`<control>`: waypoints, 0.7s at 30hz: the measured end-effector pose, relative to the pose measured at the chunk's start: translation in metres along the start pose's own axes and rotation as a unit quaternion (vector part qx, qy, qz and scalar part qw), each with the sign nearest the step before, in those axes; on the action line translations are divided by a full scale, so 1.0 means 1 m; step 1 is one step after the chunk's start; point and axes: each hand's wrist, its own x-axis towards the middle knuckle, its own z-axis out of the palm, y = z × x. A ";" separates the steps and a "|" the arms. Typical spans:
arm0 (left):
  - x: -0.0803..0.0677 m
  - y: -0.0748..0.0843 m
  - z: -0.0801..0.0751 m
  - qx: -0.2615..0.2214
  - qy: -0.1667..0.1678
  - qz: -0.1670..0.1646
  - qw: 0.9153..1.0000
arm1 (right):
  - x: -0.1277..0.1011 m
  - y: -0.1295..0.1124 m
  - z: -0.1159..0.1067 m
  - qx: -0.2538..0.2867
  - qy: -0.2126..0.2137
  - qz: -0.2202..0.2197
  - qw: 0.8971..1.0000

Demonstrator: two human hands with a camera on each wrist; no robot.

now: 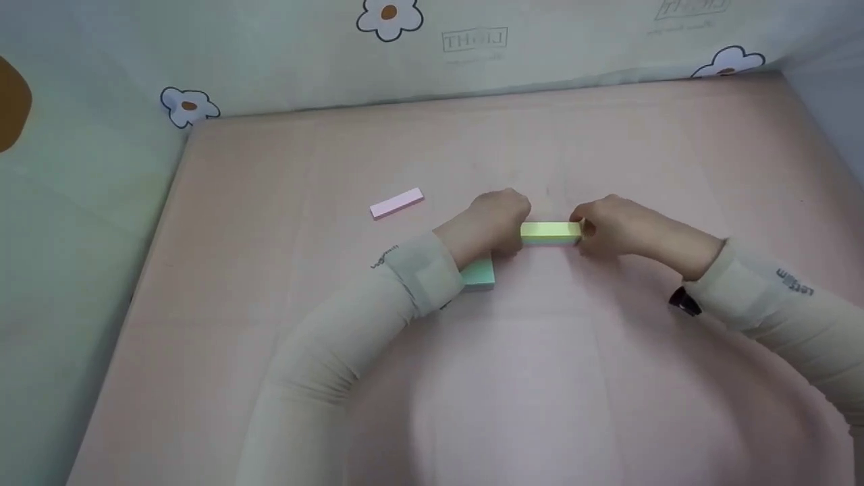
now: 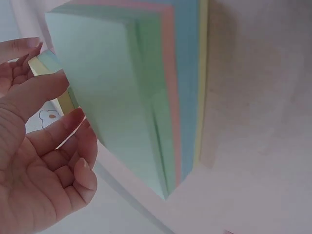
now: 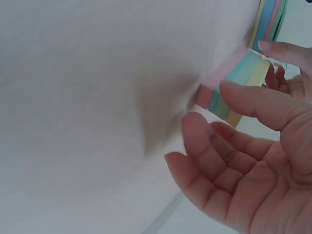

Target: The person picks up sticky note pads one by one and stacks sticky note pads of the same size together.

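Both hands hold a narrow stack of sticky notes (image 1: pixel 550 233), yellow on top with blue-green and pink layers below, low over the pink surface. My left hand (image 1: pixel 496 219) pinches its left end between thumb and fingers. At the opposite end, my right hand (image 1: pixel 617 226) grips it with thumb and fingertips, seen close up in the right wrist view (image 3: pixel 243 161). A wider block of sticky notes (image 1: pixel 478 273), green on top, lies partly hidden beneath the left wrist. Green, pink, blue and yellow layers of that block (image 2: pixel 102 83) fill the left wrist view.
A thin pink pad strip (image 1: pixel 396 203) lies slanted to the left of the hands. Light cloth walls with printed flowers (image 1: pixel 389 17) border the pink tabletop (image 1: pixel 540 378) at the back and sides. A small black object (image 1: pixel 685 300) shows at the right sleeve's cuff.
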 end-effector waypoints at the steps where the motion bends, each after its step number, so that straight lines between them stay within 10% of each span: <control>1: 0.000 0.000 0.001 0.000 0.003 0.000 1.000 | -0.001 0.000 0.000 -0.009 0.007 -0.005 1.000; 21: 0.003 -0.001 0.007 0.053 0.024 0.014 0.998 | 0.001 -0.002 0.005 -0.058 0.050 -0.040 0.996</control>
